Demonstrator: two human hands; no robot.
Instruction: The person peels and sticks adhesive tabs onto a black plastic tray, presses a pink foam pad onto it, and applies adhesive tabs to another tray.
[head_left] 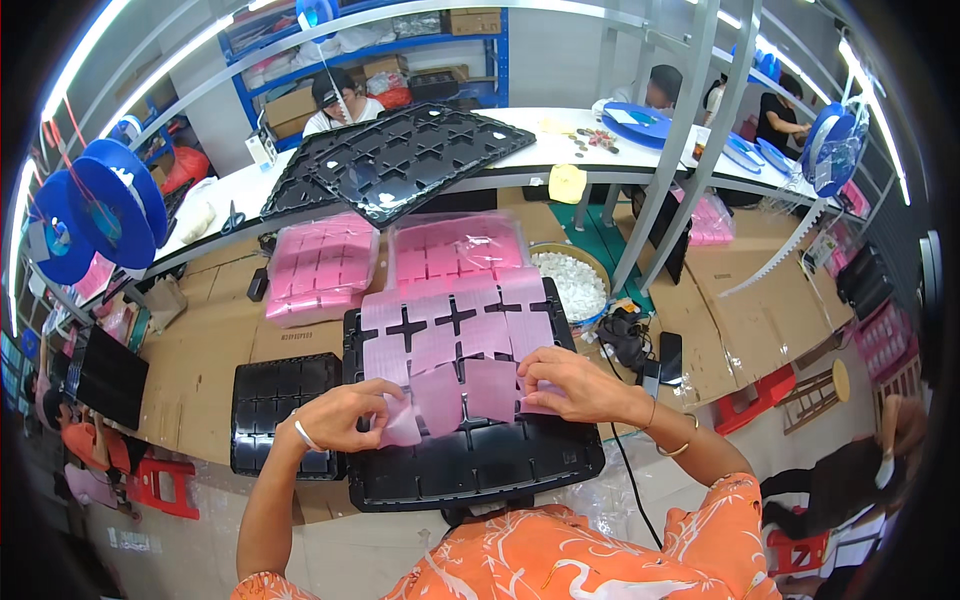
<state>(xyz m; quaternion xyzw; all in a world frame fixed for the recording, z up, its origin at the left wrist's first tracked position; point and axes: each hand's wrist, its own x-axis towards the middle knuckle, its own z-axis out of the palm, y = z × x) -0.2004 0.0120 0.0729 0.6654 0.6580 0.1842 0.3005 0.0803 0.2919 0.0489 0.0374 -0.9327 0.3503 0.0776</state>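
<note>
A: State the condition of the left hand (365, 415).
B: Thumb and fingers are pinched on the near left corner of the pink sheet (438, 345).

A: And the right hand (572, 385)?
B: It pinches the near right corner of the same sheet, thumb against curled fingers.

A: Locate the sheet.
B: It spans the gap between the hands and extends forward of both, over the far portion of the black tray (480, 485). Cross-shaped cut-outs divide it into panels. Its near panels lie between the two hands; whether they touch the tray floor cannot be determined.

A: Which part of the tray is uncovered?
B: The near portion, on the wearer's side of both hands.

A: List adjacent items.
B: Left of the left hand: a smaller black tray (285, 415). Forward of the left hand: a bagged pink stack (325, 260). Forward of the right hand: white pieces (568, 285) in a round container (603, 268). Right of the right hand, past the tray edge: a dark phone (670, 355).
</note>
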